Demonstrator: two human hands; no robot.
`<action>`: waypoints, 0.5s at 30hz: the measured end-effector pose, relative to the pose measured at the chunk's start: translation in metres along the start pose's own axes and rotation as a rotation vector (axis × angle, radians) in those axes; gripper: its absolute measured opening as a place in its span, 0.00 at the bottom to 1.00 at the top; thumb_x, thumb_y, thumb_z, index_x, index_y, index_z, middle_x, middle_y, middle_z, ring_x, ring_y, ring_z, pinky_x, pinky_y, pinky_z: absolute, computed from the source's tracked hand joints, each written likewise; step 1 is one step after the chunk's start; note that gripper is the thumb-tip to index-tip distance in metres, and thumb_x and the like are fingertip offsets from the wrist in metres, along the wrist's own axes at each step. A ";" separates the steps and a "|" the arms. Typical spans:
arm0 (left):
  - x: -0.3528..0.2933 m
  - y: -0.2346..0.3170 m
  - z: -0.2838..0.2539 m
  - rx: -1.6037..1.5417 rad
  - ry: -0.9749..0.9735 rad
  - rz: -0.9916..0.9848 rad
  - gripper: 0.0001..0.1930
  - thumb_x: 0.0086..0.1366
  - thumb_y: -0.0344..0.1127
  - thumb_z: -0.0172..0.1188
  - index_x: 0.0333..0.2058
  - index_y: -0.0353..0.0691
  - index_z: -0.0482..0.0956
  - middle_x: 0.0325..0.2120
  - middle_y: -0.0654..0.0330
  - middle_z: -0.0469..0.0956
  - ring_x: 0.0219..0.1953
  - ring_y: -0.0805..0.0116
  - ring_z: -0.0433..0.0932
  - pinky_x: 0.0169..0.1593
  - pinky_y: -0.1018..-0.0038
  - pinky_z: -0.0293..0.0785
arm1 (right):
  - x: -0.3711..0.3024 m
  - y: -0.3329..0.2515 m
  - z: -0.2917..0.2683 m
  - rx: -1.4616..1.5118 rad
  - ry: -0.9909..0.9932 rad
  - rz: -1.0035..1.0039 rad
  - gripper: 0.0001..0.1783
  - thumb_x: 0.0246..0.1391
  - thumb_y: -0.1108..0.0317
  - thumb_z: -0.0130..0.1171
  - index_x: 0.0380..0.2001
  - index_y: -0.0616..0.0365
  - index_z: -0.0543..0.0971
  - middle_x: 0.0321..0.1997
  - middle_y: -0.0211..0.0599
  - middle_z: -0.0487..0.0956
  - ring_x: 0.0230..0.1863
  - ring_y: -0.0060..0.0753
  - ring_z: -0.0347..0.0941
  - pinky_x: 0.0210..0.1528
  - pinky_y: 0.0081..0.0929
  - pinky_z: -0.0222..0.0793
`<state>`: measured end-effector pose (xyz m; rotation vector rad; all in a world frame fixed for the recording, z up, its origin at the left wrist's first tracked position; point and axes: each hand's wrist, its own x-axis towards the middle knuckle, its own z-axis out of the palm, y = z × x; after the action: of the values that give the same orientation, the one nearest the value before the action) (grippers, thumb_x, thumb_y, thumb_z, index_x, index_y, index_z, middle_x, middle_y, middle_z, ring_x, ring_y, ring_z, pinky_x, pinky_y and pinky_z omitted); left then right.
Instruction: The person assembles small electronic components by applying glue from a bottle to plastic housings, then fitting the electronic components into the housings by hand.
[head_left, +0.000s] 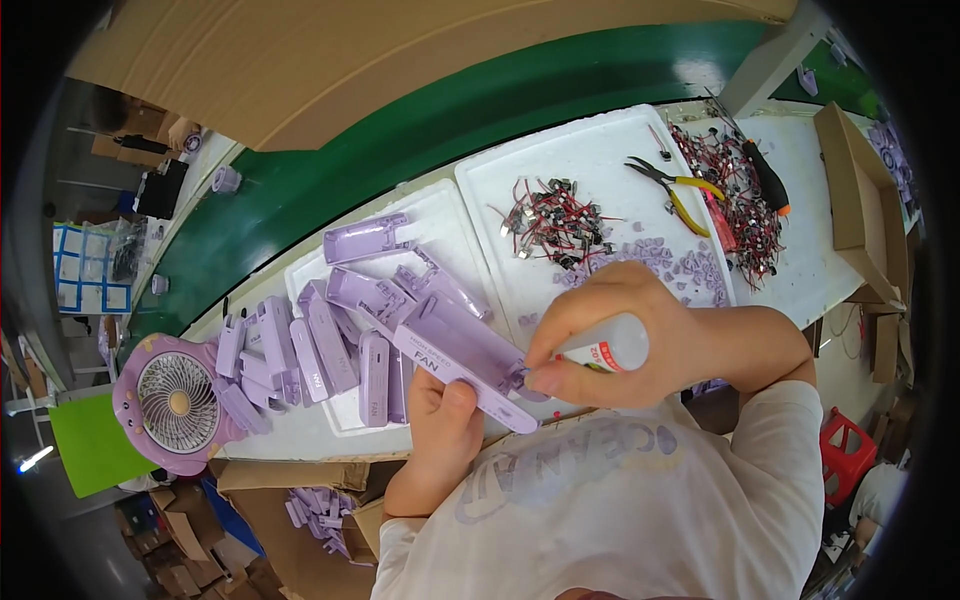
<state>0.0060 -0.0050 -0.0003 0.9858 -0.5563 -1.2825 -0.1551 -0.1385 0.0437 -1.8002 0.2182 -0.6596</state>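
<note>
Purple plastic casing [462, 358], light and stiff: we grip its end in our left hand [443, 418], right hand [600, 335] clenched around a squeeze bottle [610, 349].

A white tabletop [800, 270] runs from the near left to the far right, with a green strip [480, 110] along its far edge. Two white foam trays lie on it side by side: the left tray [440, 215] carries a heap of purple plastic housings [330, 340], the right tray [590, 150] a tangle of small wired parts [555, 225], tiny purple pieces [690, 268] and yellow-handled pliers [680, 190]. A purple fan [175, 405] rests at the near left end. Red wiring [740, 200] and a screwdriver [765, 175] lie right of the trays, beside an open cardboard box [855, 190].
</note>
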 end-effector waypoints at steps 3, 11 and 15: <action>0.000 -0.001 -0.002 0.001 0.004 0.008 0.35 0.53 0.52 0.63 0.51 0.34 0.63 0.44 0.59 0.72 0.46 0.67 0.72 0.50 0.69 0.67 | -0.001 -0.001 0.000 -0.001 -0.004 0.005 0.05 0.40 0.74 0.64 0.24 0.60 0.78 0.21 0.35 0.78 0.21 0.28 0.76 0.22 0.18 0.67; 0.001 -0.002 -0.002 0.000 0.019 0.005 0.35 0.53 0.52 0.63 0.52 0.35 0.62 0.47 0.59 0.70 0.48 0.67 0.70 0.52 0.69 0.66 | -0.002 -0.002 -0.005 0.008 -0.012 0.014 0.05 0.40 0.74 0.64 0.23 0.60 0.78 0.21 0.35 0.78 0.20 0.27 0.75 0.22 0.18 0.67; -0.001 -0.008 -0.016 -0.052 0.054 0.059 0.34 0.54 0.51 0.62 0.53 0.36 0.61 0.46 0.59 0.69 0.47 0.66 0.71 0.50 0.69 0.66 | 0.015 0.000 -0.041 -0.274 0.189 0.130 0.04 0.45 0.73 0.61 0.24 0.62 0.77 0.24 0.39 0.77 0.25 0.26 0.74 0.28 0.19 0.67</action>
<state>0.0143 0.0010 -0.0153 0.9515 -0.5040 -1.2087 -0.1649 -0.1787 0.0566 -1.9636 0.5722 -0.7348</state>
